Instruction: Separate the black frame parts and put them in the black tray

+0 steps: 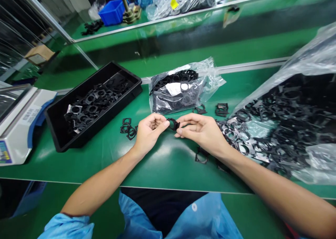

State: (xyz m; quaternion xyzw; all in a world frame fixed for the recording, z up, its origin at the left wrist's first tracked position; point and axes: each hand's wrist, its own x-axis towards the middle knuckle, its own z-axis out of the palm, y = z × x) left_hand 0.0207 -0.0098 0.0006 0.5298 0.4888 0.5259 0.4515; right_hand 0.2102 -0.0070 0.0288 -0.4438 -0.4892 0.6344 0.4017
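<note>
My left hand point(150, 130) and my right hand point(201, 129) meet above the green table point(162, 162), both pinching one small black plastic ring part point(173, 124) between their fingertips. A few loose black parts point(128, 127) lie just left of my left hand. Another black part point(201, 155) rests under my right wrist. A black tray point(56, 121) holding several of the same parts stands at the left. A large open plastic bag point(309, 57) full of black parts spreads at my right.
A sealed clear bag of black parts point(181, 88) lies behind my hands. A white weighing scale point(18, 123) sits at the far left. Beyond a metal rail, another green bench carries a blue bin point(112, 11) and more bags.
</note>
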